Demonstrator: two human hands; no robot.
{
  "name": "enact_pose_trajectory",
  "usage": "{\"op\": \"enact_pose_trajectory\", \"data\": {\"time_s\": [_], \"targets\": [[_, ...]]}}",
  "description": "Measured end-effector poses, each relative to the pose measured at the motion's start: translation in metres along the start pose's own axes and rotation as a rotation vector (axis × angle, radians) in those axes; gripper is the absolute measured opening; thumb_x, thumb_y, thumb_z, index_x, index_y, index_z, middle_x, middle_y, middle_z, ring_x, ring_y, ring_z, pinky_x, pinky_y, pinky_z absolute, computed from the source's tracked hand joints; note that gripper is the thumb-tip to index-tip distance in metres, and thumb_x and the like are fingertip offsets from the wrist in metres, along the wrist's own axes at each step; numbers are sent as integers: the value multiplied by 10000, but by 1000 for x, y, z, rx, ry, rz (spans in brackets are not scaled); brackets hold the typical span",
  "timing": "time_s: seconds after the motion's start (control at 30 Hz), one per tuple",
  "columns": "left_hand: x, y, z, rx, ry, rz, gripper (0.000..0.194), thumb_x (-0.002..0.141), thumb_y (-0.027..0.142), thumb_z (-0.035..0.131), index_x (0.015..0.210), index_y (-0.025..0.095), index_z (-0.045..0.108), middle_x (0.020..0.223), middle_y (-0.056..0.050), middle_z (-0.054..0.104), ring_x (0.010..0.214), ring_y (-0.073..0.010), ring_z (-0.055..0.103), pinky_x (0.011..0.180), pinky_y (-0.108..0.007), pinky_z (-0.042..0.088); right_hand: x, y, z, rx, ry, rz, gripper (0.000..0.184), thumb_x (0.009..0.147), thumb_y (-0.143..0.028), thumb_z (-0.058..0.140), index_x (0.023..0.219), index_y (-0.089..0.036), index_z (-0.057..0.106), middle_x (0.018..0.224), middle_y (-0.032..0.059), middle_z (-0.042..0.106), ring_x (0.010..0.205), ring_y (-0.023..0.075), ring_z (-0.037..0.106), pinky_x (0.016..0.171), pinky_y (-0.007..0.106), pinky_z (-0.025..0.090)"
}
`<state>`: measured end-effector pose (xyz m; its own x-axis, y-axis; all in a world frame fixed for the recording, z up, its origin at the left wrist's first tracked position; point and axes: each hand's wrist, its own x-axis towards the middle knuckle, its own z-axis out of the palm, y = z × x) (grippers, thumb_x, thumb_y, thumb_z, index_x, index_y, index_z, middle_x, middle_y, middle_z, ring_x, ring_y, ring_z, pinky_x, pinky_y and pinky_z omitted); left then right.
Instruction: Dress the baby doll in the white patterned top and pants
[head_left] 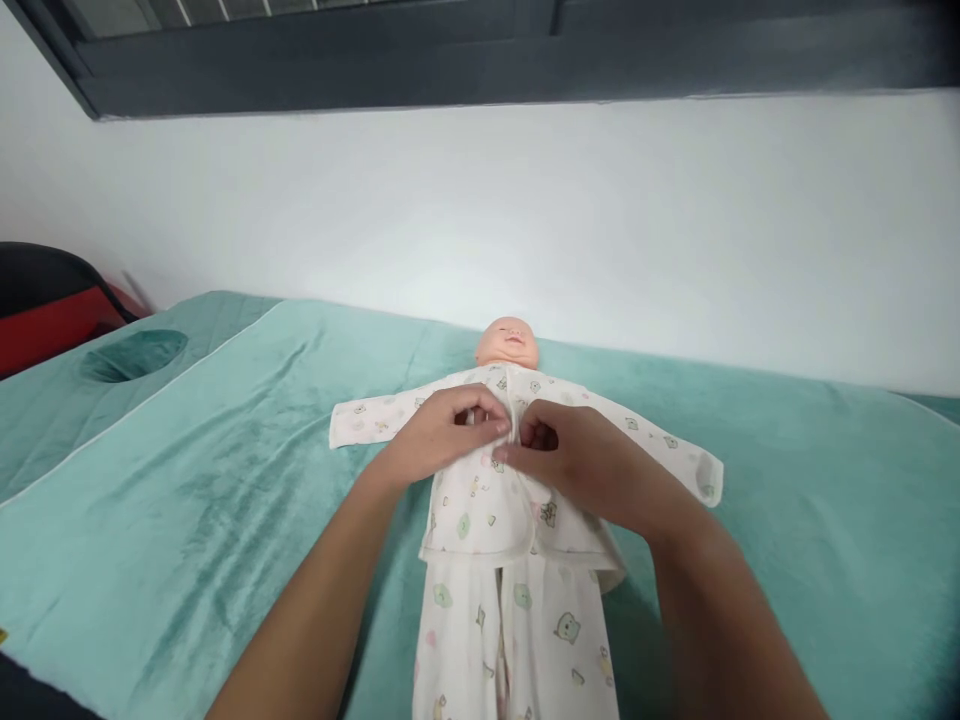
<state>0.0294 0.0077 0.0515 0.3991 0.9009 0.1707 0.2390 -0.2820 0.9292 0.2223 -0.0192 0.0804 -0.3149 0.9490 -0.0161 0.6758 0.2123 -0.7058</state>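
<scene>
A baby doll (508, 345) lies on its back on a teal blanket (225, 480), head toward the wall. It wears a white printed shirt (487, 510) with sleeves spread out and matching trousers (517, 630). My left hand (442, 432) and my right hand (577, 455) meet over the doll's chest. Both pinch the front edges of the shirt where they close, fingers curled tight on the fabric.
The teal blanket covers a padded table with a face hole (133, 355) at the left. A white wall (525, 220) rises right behind the doll's head. A black and red chair (52, 300) stands at the far left.
</scene>
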Motion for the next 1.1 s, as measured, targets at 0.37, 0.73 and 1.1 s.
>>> {"op": "enact_pose_trajectory", "data": {"time_s": [0.37, 0.73, 1.1], "targets": [[-4, 4, -7, 104, -201, 97, 70, 799, 289, 663, 830, 240, 701, 914, -35, 641, 874, -184, 563, 740, -283, 424, -4, -1, -2, -127, -78, 29, 259, 812, -300, 543, 599, -201, 435, 575, -2, 516, 472, 97, 356, 415, 261, 207], [-3, 7, -3, 75, -216, 125, 118, 845, 315, 625, 824, 204, 663, 936, -34, 614, 857, -162, 543, 749, -267, 418, 9, 22, -13, 349, -340, 45, 254, 792, -416, 656, 740, -192, 546, 628, -17, 522, 571, 120, 515, 502, 239, 411], [-3, 6, 3, 22, -200, 82, 132, 867, 269, 582, 776, 184, 627, 893, -4, 572, 768, -119, 494, 695, -250, 383, 15, 29, -10, 443, -375, 21, 243, 749, -347, 732, 749, -175, 560, 588, -39, 500, 537, 86, 486, 480, 201, 366]]}}
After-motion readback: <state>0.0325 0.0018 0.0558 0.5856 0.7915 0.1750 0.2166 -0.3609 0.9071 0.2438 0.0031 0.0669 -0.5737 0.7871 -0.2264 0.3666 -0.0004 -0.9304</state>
